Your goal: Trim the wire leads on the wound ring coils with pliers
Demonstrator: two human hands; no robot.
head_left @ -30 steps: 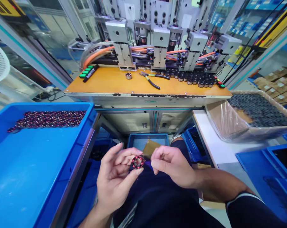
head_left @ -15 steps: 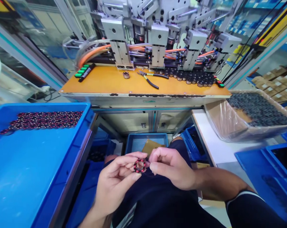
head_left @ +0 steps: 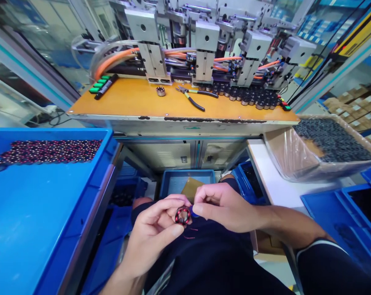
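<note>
A small black ring wound with red wire coils is pinched between the thumb and fingers of my left hand, low in the middle of the view above my lap. My right hand is closed in a pinch right beside the ring, its fingertips touching the ring's right edge. Thin red wire ends hang just below the ring. What the right fingertips pinch is too small to make out.
A blue tray at left holds rows of similar wound rings. The orange bench ahead carries pliers, a marker, a loose ring and a machine. A lined box of dark parts sits at right. Blue bins lie below.
My hands have come together: the right hand closed in from beside the ring to touch it. The view has tilted down slightly.
</note>
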